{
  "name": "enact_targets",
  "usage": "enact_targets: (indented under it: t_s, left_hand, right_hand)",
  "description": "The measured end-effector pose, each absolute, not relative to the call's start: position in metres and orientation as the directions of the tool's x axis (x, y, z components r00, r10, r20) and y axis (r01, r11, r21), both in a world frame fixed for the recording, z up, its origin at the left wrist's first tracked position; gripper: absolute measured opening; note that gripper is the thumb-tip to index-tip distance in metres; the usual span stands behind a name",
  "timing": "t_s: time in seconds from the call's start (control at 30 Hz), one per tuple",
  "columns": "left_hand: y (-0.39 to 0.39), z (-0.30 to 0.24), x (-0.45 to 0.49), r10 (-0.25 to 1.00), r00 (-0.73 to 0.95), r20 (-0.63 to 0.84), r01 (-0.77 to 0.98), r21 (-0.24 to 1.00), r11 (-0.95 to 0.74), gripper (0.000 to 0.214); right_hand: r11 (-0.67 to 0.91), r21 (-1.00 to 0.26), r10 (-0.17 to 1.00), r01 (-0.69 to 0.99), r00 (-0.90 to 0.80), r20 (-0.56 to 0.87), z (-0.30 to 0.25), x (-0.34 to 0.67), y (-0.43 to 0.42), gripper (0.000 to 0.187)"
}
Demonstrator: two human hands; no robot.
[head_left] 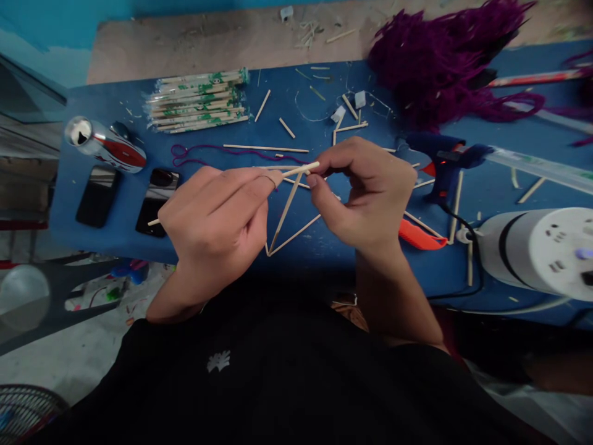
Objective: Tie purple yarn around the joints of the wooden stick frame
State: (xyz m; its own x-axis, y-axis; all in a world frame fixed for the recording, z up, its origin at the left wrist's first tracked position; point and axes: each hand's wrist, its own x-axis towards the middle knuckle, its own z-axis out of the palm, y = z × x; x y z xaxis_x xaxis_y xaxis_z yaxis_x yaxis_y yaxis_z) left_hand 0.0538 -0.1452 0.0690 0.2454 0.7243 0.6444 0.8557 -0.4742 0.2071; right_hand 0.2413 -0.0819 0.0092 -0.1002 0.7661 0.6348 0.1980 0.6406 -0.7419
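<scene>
My left hand (217, 219) is closed around a thin wooden stick (294, 170), whose other end pokes out by the wrist. Its front end crosses the upper corner of a frame of joined wooden sticks (286, 210). At that corner, the thumb and forefinger of my right hand (364, 191) pinch the stick frame. The frame hangs in front of me, its lower corner pointing toward my body. Parts of it are hidden behind both hands.
Bundled wrapped chopsticks (199, 102) and a drink can (109, 145) lie left, near two phones (98, 196). Purple yarn (430, 62) is heaped at the back right. A blue glue gun (442, 167), an orange cutter (420, 236) and a white power strip tower (532, 253) are on the right.
</scene>
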Motion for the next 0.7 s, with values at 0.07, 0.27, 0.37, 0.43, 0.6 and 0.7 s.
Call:
enact_targets:
  t_s: [0.07,0.27,0.37,0.43,0.6,0.7]
  left_hand:
    - [-0.146,0.0681,0.053,0.732,0.244,0.637,0.854,0.216,-0.473,0.03]
    - [-0.1466,0.0652,0.0506,0.745,0.238,0.623,0.855,0.23,-0.466,0.03]
    - [-0.1457,0.0653,0.0502,0.731,0.254,0.634,0.854,0.208,-0.477,0.029]
    - [-0.1447,0.0661,0.0503,0.718,0.262,0.644,0.854,0.192,-0.484,0.028]
    - [-0.1428,0.0679,0.0514,0.699,0.281,0.657,0.854,0.161,-0.495,0.023]
    - [-0.1434,0.0677,0.0518,0.707,0.264,0.656,0.863,0.167,-0.478,0.022]
  right_hand:
    - [0.63,-0.748,0.775,0.208,-0.106,0.623,0.0096,0.2414,-0.082,0.01]
    - [0.649,-0.731,0.758,0.208,-0.108,0.643,0.0116,0.2415,-0.0821,0.013]
    - [0.653,-0.729,0.756,0.208,-0.12,0.643,0.0128,0.242,-0.0823,0.014]
    - [0.653,-0.724,0.756,0.224,-0.121,0.644,0.0131,0.2421,-0.0821,0.014]
    - [0.664,-0.701,0.741,0.261,-0.108,0.662,0.0135,0.2413,-0.0816,0.012]
    - [0.661,-0.71,0.746,0.242,-0.109,0.657,0.0143,0.241,-0.0824,0.01]
